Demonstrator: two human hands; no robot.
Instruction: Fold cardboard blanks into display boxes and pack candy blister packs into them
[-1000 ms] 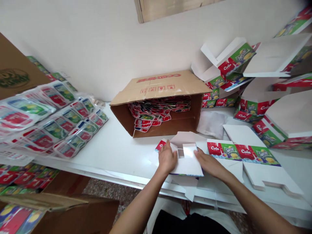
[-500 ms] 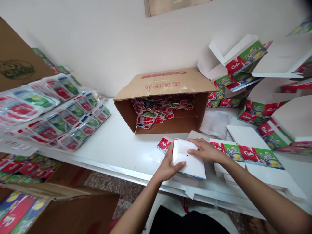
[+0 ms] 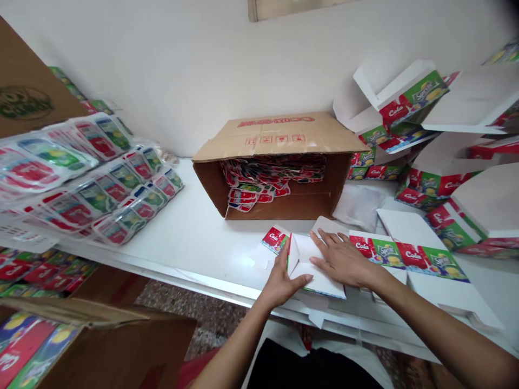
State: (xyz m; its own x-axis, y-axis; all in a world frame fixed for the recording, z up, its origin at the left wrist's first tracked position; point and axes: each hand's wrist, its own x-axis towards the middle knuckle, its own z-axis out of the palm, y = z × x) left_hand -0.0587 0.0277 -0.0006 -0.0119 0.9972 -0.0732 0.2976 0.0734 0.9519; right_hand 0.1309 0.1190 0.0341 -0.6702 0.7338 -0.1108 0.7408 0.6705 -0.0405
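A partly folded paper carton (image 3: 314,253) lies at the table's front edge, its white inside facing up and a printed Cola panel sticking out at its left. My left hand (image 3: 283,281) grips the carton's left side, fingers along the outer wall and thumb over the white panel. Flat on the right part of the same carton rests my right hand (image 3: 343,259), fingers outstretched and spread. Just right of it, flat unfolded cartons (image 3: 413,256) with Cola and Sprite prints are stacked; my forearm crosses over them.
A brown cardboard box (image 3: 279,135) on its side holds many printed sachets (image 3: 259,194). Sachet strips (image 3: 113,183) are piled at left. Open-flapped cartons (image 3: 413,102) stack up at right beside a clear plastic bag (image 3: 359,205). Another cardboard box (image 3: 121,346) stands below the table, front left.
My right hand has flattened and spread its fingers over the carton, pressing the white flap down. My left hand stays at the carton's left side. The view has shifted slightly.
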